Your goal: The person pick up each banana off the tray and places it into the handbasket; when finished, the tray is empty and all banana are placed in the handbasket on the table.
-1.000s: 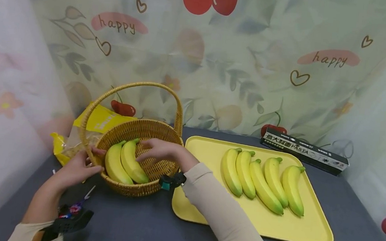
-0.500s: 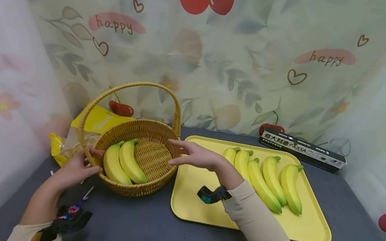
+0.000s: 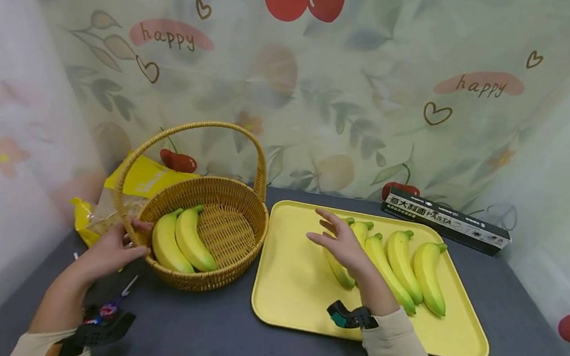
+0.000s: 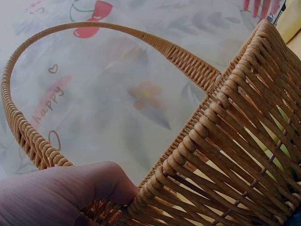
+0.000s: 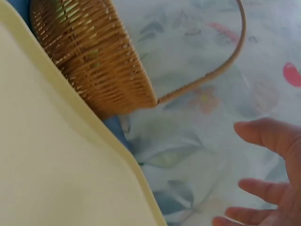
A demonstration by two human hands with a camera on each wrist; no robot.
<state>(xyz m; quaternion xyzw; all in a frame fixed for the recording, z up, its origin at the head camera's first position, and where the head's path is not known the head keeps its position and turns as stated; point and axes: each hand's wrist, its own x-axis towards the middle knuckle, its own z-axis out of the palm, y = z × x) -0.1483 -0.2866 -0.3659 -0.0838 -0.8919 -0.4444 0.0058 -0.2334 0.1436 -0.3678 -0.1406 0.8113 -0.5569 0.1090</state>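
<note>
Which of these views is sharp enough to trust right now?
Head view: evenly lit, sharp, edges bowed by the wide lens; bananas on the tray read clearly. Left wrist view: basket weave crisp, left hand soft and shaded. Right wrist view: right hand and backdrop blurred, tray washed out pale.

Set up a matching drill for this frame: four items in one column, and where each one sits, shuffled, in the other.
Items:
1. left hand
2. right hand
3. pasta box
4. yellow bag

Places:
A. behind the tray, by the backdrop
B. on the wicker basket rim
C. over the bananas on the tray
D. behind the basket, at left

Pairs: 1-B, 2-C, 3-A, 4-D
</note>
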